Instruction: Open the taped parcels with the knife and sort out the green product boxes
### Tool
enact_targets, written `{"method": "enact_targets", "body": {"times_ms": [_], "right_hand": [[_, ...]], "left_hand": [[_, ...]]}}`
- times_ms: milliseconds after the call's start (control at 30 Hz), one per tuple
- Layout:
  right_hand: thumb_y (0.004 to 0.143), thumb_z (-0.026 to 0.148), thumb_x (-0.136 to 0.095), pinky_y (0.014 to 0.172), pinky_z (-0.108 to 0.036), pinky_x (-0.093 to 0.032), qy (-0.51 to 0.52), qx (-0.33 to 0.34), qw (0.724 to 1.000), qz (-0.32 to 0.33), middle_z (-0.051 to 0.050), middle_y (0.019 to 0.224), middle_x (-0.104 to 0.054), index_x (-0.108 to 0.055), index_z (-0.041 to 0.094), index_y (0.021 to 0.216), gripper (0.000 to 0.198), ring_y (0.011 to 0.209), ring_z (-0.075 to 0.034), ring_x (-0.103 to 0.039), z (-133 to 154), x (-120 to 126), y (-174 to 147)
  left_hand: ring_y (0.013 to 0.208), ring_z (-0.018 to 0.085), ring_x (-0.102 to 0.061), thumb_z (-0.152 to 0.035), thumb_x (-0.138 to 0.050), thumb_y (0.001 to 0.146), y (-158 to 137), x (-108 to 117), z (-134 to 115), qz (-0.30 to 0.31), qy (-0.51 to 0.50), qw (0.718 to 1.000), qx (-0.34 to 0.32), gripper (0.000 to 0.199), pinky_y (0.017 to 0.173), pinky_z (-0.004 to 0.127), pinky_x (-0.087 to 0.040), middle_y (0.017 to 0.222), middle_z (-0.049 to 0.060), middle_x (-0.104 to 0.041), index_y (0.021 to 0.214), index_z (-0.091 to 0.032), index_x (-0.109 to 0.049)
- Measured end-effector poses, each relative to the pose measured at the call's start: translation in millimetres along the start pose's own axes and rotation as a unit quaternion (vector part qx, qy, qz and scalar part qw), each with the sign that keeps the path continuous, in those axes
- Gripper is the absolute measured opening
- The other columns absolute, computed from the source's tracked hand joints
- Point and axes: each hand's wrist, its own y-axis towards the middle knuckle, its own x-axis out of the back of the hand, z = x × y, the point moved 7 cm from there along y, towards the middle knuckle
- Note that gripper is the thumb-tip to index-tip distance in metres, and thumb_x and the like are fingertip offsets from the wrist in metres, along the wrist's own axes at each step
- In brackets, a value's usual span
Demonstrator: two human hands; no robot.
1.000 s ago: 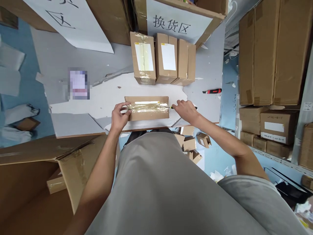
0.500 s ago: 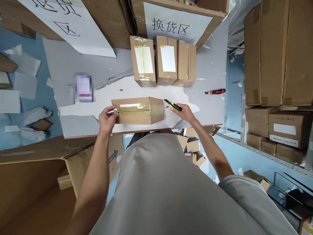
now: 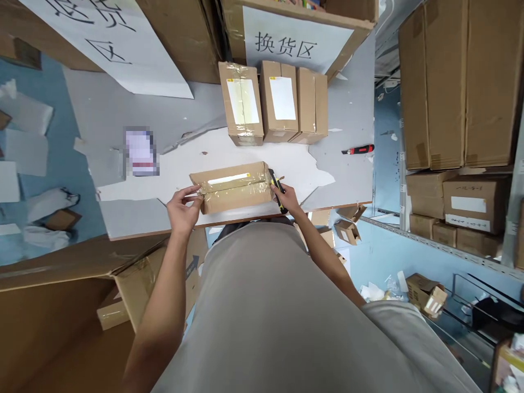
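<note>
A long taped cardboard box with a white label strip lies slightly tilted near the table's front edge. At its left end, my left hand grips the box between thumb and fingers. My right hand is closed around a black and yellow utility knife, whose front part lies against the box's right end. Fingers of that same hand rest close to the box's corner. Whether the blade cuts into the tape cannot be made out.
Three upright cardboard boxes stand at the table's back, before a large carton with a white sign. A red and black utility knife lies right; a blurred phone-like object lies left. An open carton stands at lower left.
My right hand has brought the knife leftward and down to the box's right end. The box has turned a little, its right end now higher. My left hand stays at the left end.
</note>
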Motion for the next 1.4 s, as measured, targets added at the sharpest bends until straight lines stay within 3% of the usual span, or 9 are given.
{"method": "enact_targets", "body": {"times_ms": [100, 200, 267, 367, 500, 600, 867, 1400], "right_hand": [[0.103, 0.071, -0.066, 0.069, -0.025, -0.056, -0.025, 0.008, 0.999, -0.023, 0.003, 0.076, -0.069, -0.064, 0.025, 0.088, 0.048, 0.067, -0.016, -0.073, 5.7, 7.3, -4.5], [0.112, 0.063, -0.057, 0.078, -0.028, -0.061, -0.055, 0.037, 0.997, -0.041, -0.006, 0.109, -0.085, -0.072, 0.023, 0.115, 0.044, 0.071, -0.015, -0.074, 21.6, 18.1, -26.9], [0.116, 0.061, -0.051, 0.085, -0.031, -0.064, -0.091, 0.049, 0.993, -0.055, -0.009, 0.128, -0.086, -0.071, 0.024, 0.137, 0.046, 0.073, -0.016, -0.076, 33.0, 23.6, -46.3], [0.12, 0.055, -0.047, 0.096, -0.034, -0.067, -0.17, 0.061, 0.981, -0.067, -0.009, 0.133, -0.086, -0.065, 0.025, 0.158, 0.052, 0.083, -0.021, -0.083, 47.9, 23.1, -69.9], [0.121, 0.037, -0.045, 0.117, -0.04, -0.062, -0.272, 0.098, 0.955, -0.068, -0.013, 0.152, -0.08, -0.059, 0.021, 0.171, 0.054, 0.127, -0.029, -0.084, 66.6, 9.3, -82.7], [0.12, 0.028, -0.045, 0.123, -0.044, -0.059, -0.351, 0.074, 0.931, -0.061, -0.017, 0.161, -0.075, -0.055, 0.016, 0.175, 0.057, 0.145, -0.032, -0.075, 76.1, -2.6, -83.4], [0.121, 0.025, -0.034, 0.116, -0.048, -0.062, -0.5, -0.045, 0.864, -0.045, -0.023, 0.15, -0.08, -0.04, 0.01, 0.182, 0.063, 0.134, -0.037, -0.08, 102.1, -25.0, -90.5], [0.119, 0.025, -0.031, 0.115, -0.049, -0.062, -0.534, -0.063, 0.841, -0.067, -0.019, 0.152, -0.078, -0.037, 0.015, 0.184, 0.065, 0.133, -0.036, -0.079, 119.7, -38.0, -93.5]], "left_hand": [[0.114, 0.032, -0.079, -0.027, -0.076, 0.082, -7.3, -2.8, -16.9, -0.006, 0.048, 0.998, -0.034, 0.041, 0.112, 0.055, -0.068, 0.137, 0.011, -0.074, 0.123, -0.026, -0.081], [0.158, 0.045, -0.056, -0.019, -0.079, 0.084, -13.0, -20.2, -56.4, -0.019, 0.084, 0.986, -0.142, 0.043, 0.134, 0.072, -0.048, 0.155, 0.015, -0.063, 0.126, -0.028, -0.081], [0.172, 0.047, -0.04, -0.017, -0.077, 0.09, -17.1, -51.4, -86.1, 0.048, 0.071, 0.969, -0.231, 0.046, 0.141, 0.078, -0.034, 0.164, 0.014, -0.06, 0.134, -0.03, -0.078], [0.174, 0.042, -0.04, -0.025, -0.068, 0.103, -26.4, -110.1, -116.3, 0.197, 0.09, 0.915, -0.34, 0.047, 0.144, 0.077, -0.03, 0.166, 0.011, -0.065, 0.149, -0.03, -0.072], [0.178, 0.04, -0.037, -0.029, -0.05, 0.115, -32.9, -155.0, -119.2, 0.266, 0.165, 0.853, -0.417, 0.047, 0.146, 0.075, -0.028, 0.173, 0.017, -0.061, 0.159, -0.023, -0.066], [0.182, 0.039, -0.027, -0.03, -0.047, 0.118, -33.9, -161.7, -109.2, 0.265, 0.182, 0.842, -0.434, 0.049, 0.147, 0.075, -0.024, 0.183, 0.017, -0.052, 0.163, -0.023, -0.063], [0.185, 0.038, -0.014, -0.032, -0.044, 0.12, -35.0, -165.2, -96.6, 0.272, 0.155, 0.844, -0.435, 0.052, 0.148, 0.076, -0.016, 0.191, 0.014, -0.04, 0.169, -0.025, -0.059], [0.185, 0.039, -0.016, -0.038, -0.039, 0.122, -30.9, -170.5, -93.3, 0.29, 0.105, 0.85, -0.427, 0.052, 0.148, 0.076, -0.013, 0.19, 0.015, -0.042, 0.164, -0.023, -0.064]]}}
